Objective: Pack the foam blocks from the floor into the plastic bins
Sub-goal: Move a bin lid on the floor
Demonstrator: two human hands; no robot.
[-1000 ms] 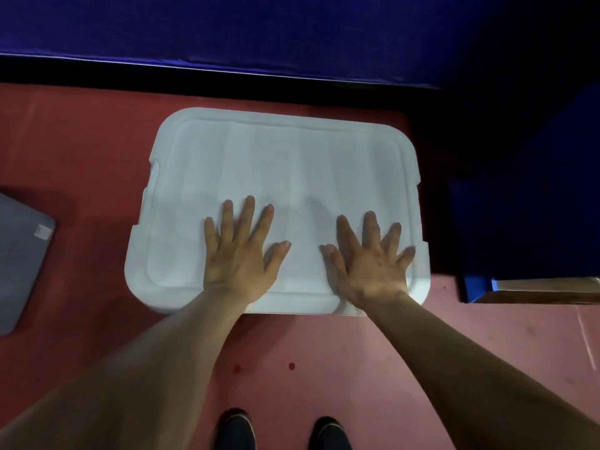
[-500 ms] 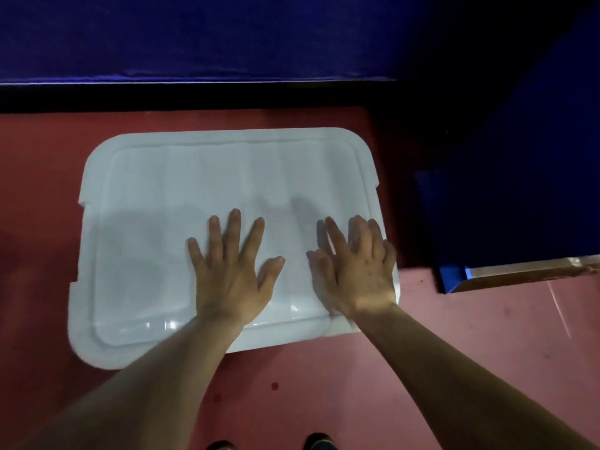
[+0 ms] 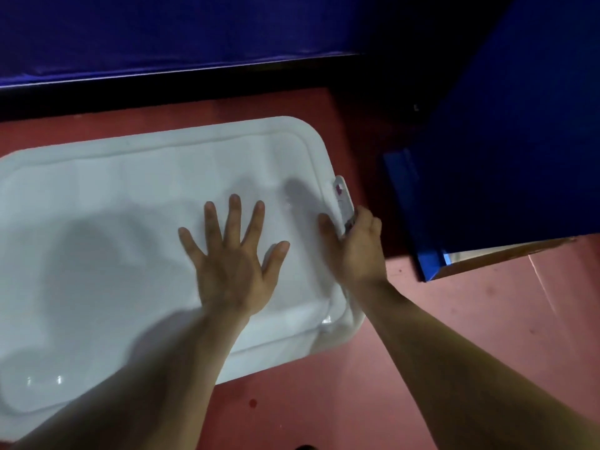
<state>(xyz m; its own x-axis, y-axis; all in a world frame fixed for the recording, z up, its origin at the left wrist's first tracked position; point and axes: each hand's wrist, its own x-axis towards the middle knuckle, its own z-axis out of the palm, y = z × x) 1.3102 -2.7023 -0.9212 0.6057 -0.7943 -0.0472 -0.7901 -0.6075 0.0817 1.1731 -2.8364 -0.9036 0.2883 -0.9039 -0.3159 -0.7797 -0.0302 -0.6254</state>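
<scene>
Eyes on the white bin lid [image 3: 130, 206], lying flat across its plastic bin on the red floor [image 3: 487, 336] and filling the left and middle of the view, with the bin body and any foam blocks inside hidden beneath, so no telling how full. Pressing down on the lid's right half with the left hand [image 3: 232, 261], palm flat, fingers straight and spread wide, gripping nothing, most likely to pin the lid level and stop it springing up. Over at the lid's right edge, right hand [image 3: 355, 251] with thumb laid on top of the rim and fingers curled round the clear latch [image 3: 343, 199], by the look of it to swing the clip over the rim and lock up; impossible to say whether snapped home. Judging by that, packing of this bin done and closing in hand. Near the latch, across a strip of floor, a big blue padded block [image 3: 519, 157], apart from the bin; along the far side, a blue padded wall [image 3: 162, 34] above a dark gap. Tip of a dark shoe [image 3: 305, 447] at the bottom edge
</scene>
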